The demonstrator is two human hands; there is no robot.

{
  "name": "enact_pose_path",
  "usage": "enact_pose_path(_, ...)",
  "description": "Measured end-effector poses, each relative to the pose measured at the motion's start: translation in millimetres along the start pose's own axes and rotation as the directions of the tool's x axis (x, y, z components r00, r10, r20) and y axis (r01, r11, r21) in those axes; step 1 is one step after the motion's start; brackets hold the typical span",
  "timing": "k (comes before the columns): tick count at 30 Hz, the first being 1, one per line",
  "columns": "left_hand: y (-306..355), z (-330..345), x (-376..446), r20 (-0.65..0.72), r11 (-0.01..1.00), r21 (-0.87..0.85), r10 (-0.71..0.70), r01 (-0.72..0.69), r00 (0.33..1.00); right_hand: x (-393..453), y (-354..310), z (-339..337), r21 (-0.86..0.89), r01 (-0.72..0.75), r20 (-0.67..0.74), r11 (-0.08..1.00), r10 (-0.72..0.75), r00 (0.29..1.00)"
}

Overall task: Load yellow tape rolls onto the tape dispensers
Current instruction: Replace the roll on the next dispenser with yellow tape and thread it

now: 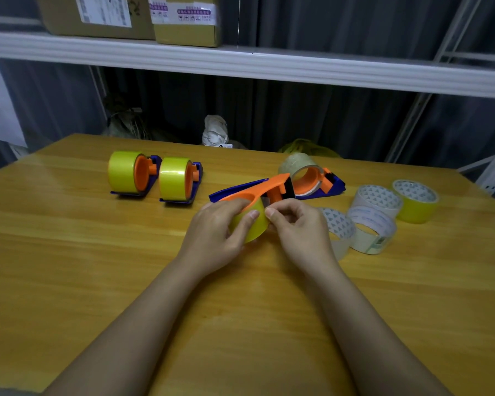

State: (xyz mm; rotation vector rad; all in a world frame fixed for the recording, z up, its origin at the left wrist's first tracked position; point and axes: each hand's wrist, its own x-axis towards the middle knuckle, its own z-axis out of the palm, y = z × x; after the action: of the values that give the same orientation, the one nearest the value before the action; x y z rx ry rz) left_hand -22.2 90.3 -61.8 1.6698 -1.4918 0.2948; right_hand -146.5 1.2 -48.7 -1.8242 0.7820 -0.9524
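An orange and blue tape dispenser (pixel 257 190) lies at the table's middle with a yellow tape roll (pixel 253 224) on it. My left hand (pixel 217 232) grips that roll from the left. My right hand (pixel 300 227) pinches the tape's loose end at the roll's top right. Two more dispensers stand at the back left, each carrying a yellow roll (pixel 123 171) (pixel 173 178). A loose yellow roll (pixel 416 201) lies at the far right.
A fourth dispenser (pixel 317 182) with a clear roll sits behind my right hand. Three white-cored pale rolls (pixel 372 221) lie right of my hands. The wooden table (pixel 240 324) ends at a white shelf rail (pixel 240 62) with cardboard boxes (pixel 126 18) above.
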Motion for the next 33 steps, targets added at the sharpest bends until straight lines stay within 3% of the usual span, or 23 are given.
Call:
enact_pose_path(4, 1.6, 1.3, -0.5, 0.015, 1.0, 0.014, 0.01, -0.011, 1.0, 3.1, 4.5, -2.5, -0.027, -0.043, -0.005, 0.999, 0.043, 0.999)
enact_pose_path(14, 1.5, 0.2, 1.1, -0.027, 0.999, -0.044, -0.027, 0.026, 0.999, 5.2, -0.1, -5.6, 0.187, -0.073, 0.058, 0.98, 0.064, 0.996)
enact_pose_path(21, -0.4, -0.4, 0.6, -0.005, 0.999, -0.04, -0.028, 0.028, 1.0, 1.2, -0.1, -3.1, 0.096, -0.039, -0.01, 0.995, 0.04, 0.999)
enact_pose_path(26, 2.2, -0.5, -0.5, 0.018, 0.999, -0.033, 0.002, -0.001, 1.0, 2.8, 2.8, -1.2, -0.07, -0.031, -0.027, 0.997, 0.029, 0.999)
enact_pose_path(33, 5.3, -2.4, -1.7, 0.059, 0.979, -0.188, -0.067, 0.077, 0.996, 6.9, -2.3, -16.6, 0.067, -0.064, 0.08, 0.996, 0.059, 0.995)
